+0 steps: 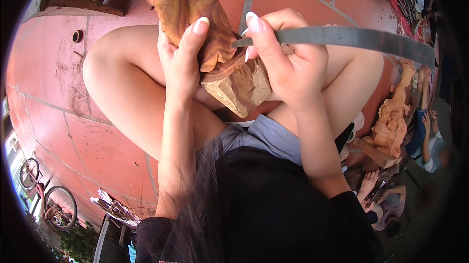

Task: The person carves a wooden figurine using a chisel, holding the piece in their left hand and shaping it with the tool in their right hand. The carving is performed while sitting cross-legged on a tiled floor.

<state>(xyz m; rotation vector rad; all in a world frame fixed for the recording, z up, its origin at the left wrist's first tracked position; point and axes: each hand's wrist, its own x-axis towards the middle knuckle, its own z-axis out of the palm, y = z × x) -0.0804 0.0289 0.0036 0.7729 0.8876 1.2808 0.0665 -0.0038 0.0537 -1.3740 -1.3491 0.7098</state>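
A reddish-brown wood carving with swirling grain lies slanted between my bent legs, its rough pale base toward me. My left hand is closed around the carving's lower left side, thumb resting along the front. In my right hand is a long, flat, dark metal strip tool, pinched near its narrow end. That end meets or nearly meets the carving just above the base. From there the strip curves away to the right in this wide view.
Red floor tiles surround me. A wooden frame and a small dark ring are at upper left. On the right stands another ornate carving, near other people's hands. A bundle of sticks or tools and a bicycle are lower left.
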